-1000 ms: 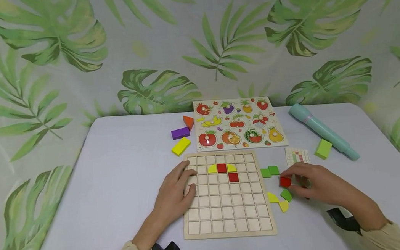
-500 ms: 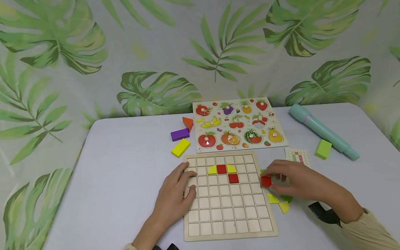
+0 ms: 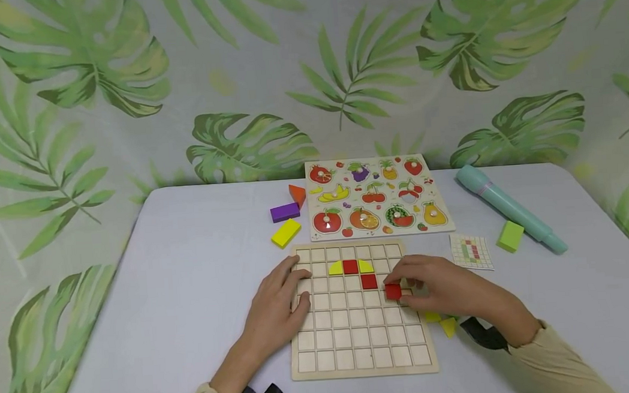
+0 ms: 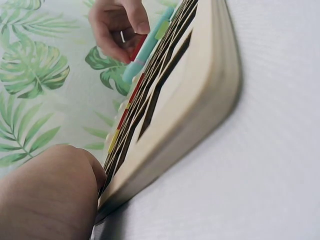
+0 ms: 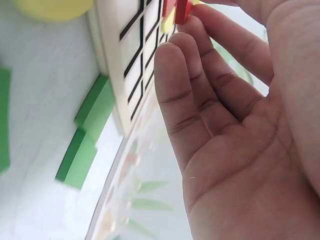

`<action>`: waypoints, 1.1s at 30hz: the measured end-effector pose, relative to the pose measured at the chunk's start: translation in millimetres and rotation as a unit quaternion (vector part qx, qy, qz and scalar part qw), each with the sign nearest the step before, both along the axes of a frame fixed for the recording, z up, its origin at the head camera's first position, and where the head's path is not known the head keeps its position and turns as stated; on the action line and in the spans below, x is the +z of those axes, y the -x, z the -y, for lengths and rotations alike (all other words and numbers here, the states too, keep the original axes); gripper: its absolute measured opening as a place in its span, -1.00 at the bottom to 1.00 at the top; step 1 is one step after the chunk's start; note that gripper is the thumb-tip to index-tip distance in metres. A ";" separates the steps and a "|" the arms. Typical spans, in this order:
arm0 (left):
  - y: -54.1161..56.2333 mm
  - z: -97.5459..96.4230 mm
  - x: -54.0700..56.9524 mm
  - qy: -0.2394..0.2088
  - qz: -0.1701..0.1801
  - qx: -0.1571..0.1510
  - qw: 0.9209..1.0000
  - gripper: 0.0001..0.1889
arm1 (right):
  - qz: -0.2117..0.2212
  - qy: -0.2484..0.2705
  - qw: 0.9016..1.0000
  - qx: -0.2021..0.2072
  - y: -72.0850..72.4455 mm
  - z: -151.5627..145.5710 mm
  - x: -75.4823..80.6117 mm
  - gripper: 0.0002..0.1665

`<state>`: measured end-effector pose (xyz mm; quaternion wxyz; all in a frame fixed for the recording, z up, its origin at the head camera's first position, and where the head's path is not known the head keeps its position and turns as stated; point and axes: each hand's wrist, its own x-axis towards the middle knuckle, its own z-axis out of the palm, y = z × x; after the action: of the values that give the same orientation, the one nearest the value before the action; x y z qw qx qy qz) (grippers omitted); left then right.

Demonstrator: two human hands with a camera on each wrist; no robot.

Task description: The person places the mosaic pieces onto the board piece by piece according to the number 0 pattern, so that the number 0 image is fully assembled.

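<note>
In the head view a wooden grid board lies on the white table. Two red square tiles and two yellow quarter-round tiles sit in its upper cells. My left hand rests on the board's left edge, fingers over the rim. Between thumb and fingertips, my right hand pinches another red square tile above the board's right part. The right wrist view shows this red tile at the fingertips, its far part cut off by the frame; the other fingers are loosely bent.
Green tiles and yellow tiles lie right of the board, partly hidden by my right hand. A pattern card, a green block and a teal microphone-shaped object lie farther right. Behind is a fruit puzzle; left of it, several blocks.
My right hand has carried the red tile leftward, from beside the loose tiles to over the board's right columns. The pattern card is uncovered. My left hand has stayed in place.
</note>
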<state>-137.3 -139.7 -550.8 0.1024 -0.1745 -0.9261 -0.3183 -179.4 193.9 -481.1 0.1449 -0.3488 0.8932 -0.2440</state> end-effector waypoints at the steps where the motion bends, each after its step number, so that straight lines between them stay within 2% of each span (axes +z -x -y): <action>1: 0.0 -0.2 0.0 0.001 0.000 -0.001 1.000 -0.70 | -0.001 0.002 1.000 0.003 0.2 2.0 -1.0 -0.66; 10: -0.3 -1.1 -1.5 0.001 0.006 0.000 1.000 -0.70 | -0.005 0.024 0.999 0.034 2.3 16.5 -9.4 -0.66; 24: -0.9 -1.2 -0.9 0.001 -0.002 0.000 1.000 -0.71 | -0.025 -0.009 0.999 0.047 1.6 29.0 -13.0 -0.72; 33: 0.4 -0.3 -1.1 0.004 0.008 0.002 1.000 -0.70 | -0.033 -0.021 0.998 0.050 1.2 33.4 -10.7 -0.71</action>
<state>-137.7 -139.4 -551.9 0.0944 -0.1707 -0.9286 -0.3156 -180.6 160.5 -491.9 0.1342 -0.3975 0.8839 -0.2064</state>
